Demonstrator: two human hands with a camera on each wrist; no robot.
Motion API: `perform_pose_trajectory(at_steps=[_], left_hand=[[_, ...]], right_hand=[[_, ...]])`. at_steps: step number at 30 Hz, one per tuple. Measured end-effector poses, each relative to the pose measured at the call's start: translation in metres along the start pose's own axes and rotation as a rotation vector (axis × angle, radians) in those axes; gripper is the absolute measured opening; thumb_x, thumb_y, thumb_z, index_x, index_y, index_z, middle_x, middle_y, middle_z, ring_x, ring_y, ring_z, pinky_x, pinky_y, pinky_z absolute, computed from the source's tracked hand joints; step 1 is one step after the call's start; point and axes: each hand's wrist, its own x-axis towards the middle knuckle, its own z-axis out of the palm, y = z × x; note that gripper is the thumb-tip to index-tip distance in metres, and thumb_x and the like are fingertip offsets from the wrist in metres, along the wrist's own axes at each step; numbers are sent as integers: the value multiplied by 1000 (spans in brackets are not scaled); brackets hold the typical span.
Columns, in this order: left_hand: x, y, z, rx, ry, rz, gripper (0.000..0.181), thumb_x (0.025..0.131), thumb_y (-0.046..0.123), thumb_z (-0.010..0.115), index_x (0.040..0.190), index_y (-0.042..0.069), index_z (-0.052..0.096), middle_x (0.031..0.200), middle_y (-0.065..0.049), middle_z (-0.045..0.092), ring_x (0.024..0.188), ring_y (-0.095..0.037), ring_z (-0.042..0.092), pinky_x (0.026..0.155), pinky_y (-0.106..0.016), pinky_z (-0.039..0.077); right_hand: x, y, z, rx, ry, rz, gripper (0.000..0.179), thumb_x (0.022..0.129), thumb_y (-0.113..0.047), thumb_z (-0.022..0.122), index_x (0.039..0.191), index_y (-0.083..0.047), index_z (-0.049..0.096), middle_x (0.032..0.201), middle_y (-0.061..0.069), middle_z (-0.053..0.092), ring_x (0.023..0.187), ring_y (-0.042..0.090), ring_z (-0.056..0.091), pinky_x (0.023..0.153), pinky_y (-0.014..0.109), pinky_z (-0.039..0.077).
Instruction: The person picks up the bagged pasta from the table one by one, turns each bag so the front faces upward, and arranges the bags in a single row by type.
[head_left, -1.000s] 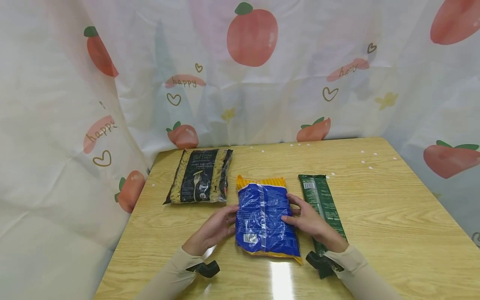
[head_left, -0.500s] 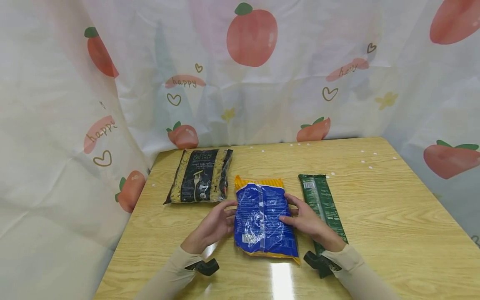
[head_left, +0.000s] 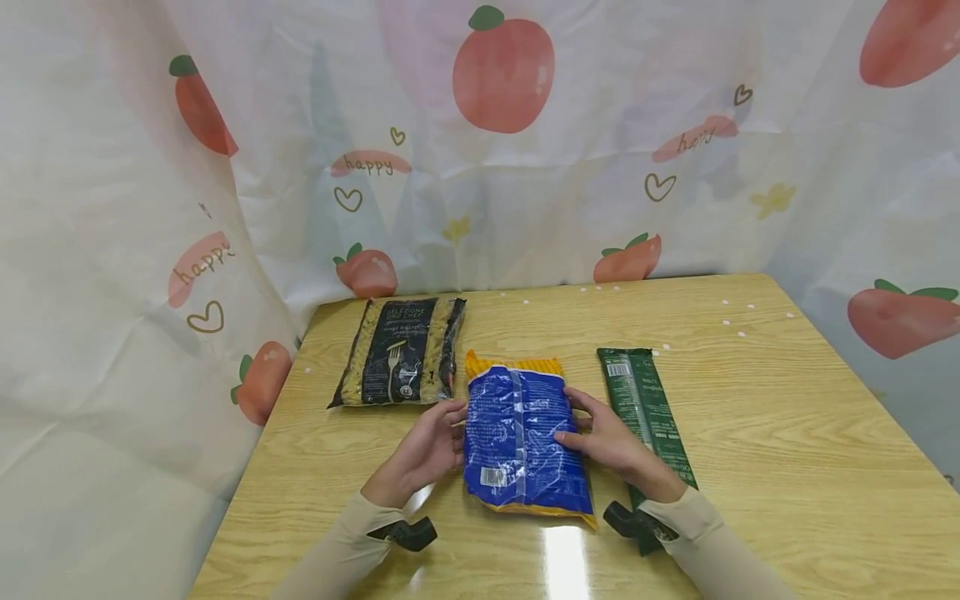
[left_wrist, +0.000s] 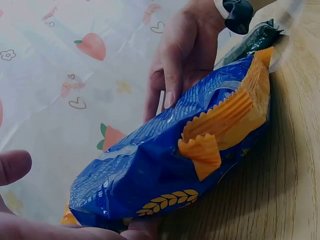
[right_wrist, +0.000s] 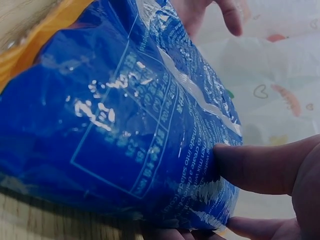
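A blue plastic food bag (head_left: 517, 442) with orange crimped ends lies on the table, its printed back and barcode facing up. In the left wrist view, a golden wheat ear shows on the side of the blue bag (left_wrist: 150, 165). My right hand (head_left: 603, 437) grips its right edge, thumb on top and fingers down the side and underneath. At the opposite edge is my left hand (head_left: 427, 446), fingers extended against the bag's side and partly hidden by it. The left thumb (left_wrist: 12, 167) stands away from the bag.
Back left on the wooden table (head_left: 787, 417) lies a black and clear bag of penne (head_left: 397, 354). A long green packet (head_left: 645, 408) lies right of the blue bag, partly under my right wrist. A fruit-print curtain (head_left: 525, 208) hangs behind the table.
The blue bag has shifted slightly to the left, and my right hand has moved along with it. My left hand has drawn up a little along its edge. The other packets have stayed put.
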Motion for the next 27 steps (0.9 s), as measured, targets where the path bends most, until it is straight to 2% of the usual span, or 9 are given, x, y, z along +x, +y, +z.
perform_pose_trajectory(at_steps=[6, 10, 17, 21, 24, 27], left_hand=[[-3, 2, 1, 27, -31, 5, 56, 109, 37, 25, 150, 0, 37, 116, 0, 64, 108, -15, 59, 94, -31, 50], [-6, 4, 1, 41, -41, 2, 58, 109, 39, 26, 153, 2, 33, 116, 1, 62, 107, -15, 59, 94, -32, 51], [-15, 9, 2, 46, -83, 15, 66, 108, 44, 28, 160, 4, 19, 129, -4, 53, 114, -18, 57, 98, -37, 51], [-20, 14, 0, 60, -106, 25, 68, 109, 45, 29, 162, 5, 16, 139, -7, 50, 117, -20, 59, 97, -38, 53], [-22, 18, 0, 59, -114, 28, 67, 109, 45, 30, 162, 7, 16, 146, -9, 47, 116, -21, 61, 95, -37, 55], [-23, 21, 1, 60, -113, 24, 67, 109, 45, 30, 163, 9, 13, 155, -14, 41, 117, -22, 62, 94, -37, 56]], right_hand=[[1, 1, 2, 5, -5, -8, 82, 97, -9, 70, 162, 1, 22, 162, 32, 30, 140, 56, 46, 101, 57, 56], [3, 1, 4, 35, -23, -10, 81, 97, -8, 69, 163, 1, 21, 163, 32, 29, 141, 56, 45, 100, 56, 56], [7, -1, 10, 86, -39, 1, 81, 97, -5, 68, 163, 1, 21, 163, 32, 29, 140, 56, 46, 98, 54, 58], [9, -2, 11, 103, -53, 1, 81, 98, -5, 68, 163, 2, 19, 161, 32, 30, 139, 55, 48, 96, 52, 59], [10, -3, 10, 15, -34, -22, 80, 97, -7, 70, 161, 5, 23, 157, 34, 38, 136, 53, 51, 97, 52, 59], [10, -4, 9, -133, 12, -38, 79, 95, -14, 73, 158, 5, 30, 153, 33, 44, 132, 50, 54, 100, 54, 56]])
